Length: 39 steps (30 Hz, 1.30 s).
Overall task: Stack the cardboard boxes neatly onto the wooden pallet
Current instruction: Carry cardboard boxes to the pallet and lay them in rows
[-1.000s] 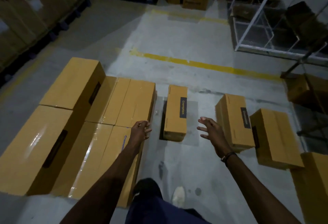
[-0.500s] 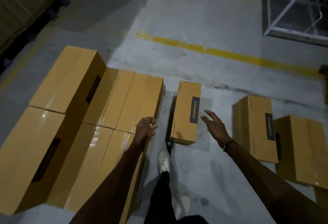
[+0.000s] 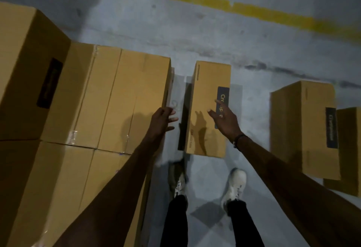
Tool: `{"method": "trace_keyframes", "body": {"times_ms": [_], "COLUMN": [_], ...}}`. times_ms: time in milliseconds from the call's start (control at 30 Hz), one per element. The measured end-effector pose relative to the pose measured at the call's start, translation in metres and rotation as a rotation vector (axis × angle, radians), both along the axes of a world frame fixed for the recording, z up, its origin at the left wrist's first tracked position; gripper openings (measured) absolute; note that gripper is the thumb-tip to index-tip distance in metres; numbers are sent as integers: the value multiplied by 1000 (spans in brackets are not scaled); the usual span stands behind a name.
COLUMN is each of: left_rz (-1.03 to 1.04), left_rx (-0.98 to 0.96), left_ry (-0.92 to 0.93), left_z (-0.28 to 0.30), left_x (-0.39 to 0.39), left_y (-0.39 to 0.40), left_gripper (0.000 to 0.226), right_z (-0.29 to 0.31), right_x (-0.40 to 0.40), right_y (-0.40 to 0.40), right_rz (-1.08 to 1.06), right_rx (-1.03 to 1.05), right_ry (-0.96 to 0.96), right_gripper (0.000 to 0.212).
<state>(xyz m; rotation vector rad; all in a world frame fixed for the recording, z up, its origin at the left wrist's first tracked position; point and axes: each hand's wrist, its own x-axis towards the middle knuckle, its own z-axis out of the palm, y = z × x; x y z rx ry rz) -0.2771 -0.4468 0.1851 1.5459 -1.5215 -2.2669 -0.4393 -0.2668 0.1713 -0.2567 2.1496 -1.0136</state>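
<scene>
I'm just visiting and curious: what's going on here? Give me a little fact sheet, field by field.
place: grey concrete floor with a yellow painted line
stack: cardboard boxes packed side by side on the left
lone box: narrow box standing on the floor ahead
other boxes: two more at right
left hand: empty, between the stack's edge and the lone box
right hand: open, fingers spread over the lone box
feet: white shoes facing the lone box
</scene>
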Motion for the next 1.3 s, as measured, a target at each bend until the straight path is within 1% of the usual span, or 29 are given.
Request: {"method": "trace_keyframes", "body": {"times_ms": [133, 267, 367, 467, 533, 600, 767, 833, 1000, 1100, 1167, 1200, 1233, 1300], "left_rz": [26, 28, 20, 19, 24, 42, -2, -12, -83, -141, -179, -208, -235, -255], "left_rx": [24, -6, -6, -3, -3, 1, -13, -19, -63, -78, -93, -102, -111, -108], "left_ry": [5, -11, -28, -43, -60, -73, -71, -75, -84, -104, -98, -94, -106, -136], "left_z": [-92, -171, -215, -247, -261, -268, -266, -261, -258, -262, -269, -273, -280, -291], "left_x": [-21, -31, -35, -35, -36, -39, -48, -54, -75, -94, -107, -114, -122, -139], "left_y": [-4, -10, -16, -18, -18, -16, -7, -3, 7, 18, 28, 34, 40, 53], "left_gripper": [23, 33, 33, 28, 22, 21, 19, 19, 33, 32, 27, 30, 37, 62], "right_z": [-103, -195, -239, -267, -277, -282, -281, -278, -268, -261, -261, -264, -265, -271], "right_x": [-19, -32, -37, -31, -24, -21, -28, -35, -69, -97, -119, -130, -139, -154], "right_y": [-17, -32, -41, -47, -51, -53, -39, -25, 26, 61, 81, 91, 99, 114], "right_rz": [86, 151, 160, 151, 136, 115, 111, 109, 43, -21, -64, -77, -89, -130], "right_rx": [28, 62, 121, 181, 197, 194, 215, 236, 280, 220, 199, 193, 184, 144], "right_ry": [67, 96, 125, 122, 127, 145, 169, 203, 229, 190, 151, 130, 111, 71], "right_gripper": [65, 73, 81, 89, 92, 92, 94, 94, 91, 94, 101, 106, 113, 128]}}
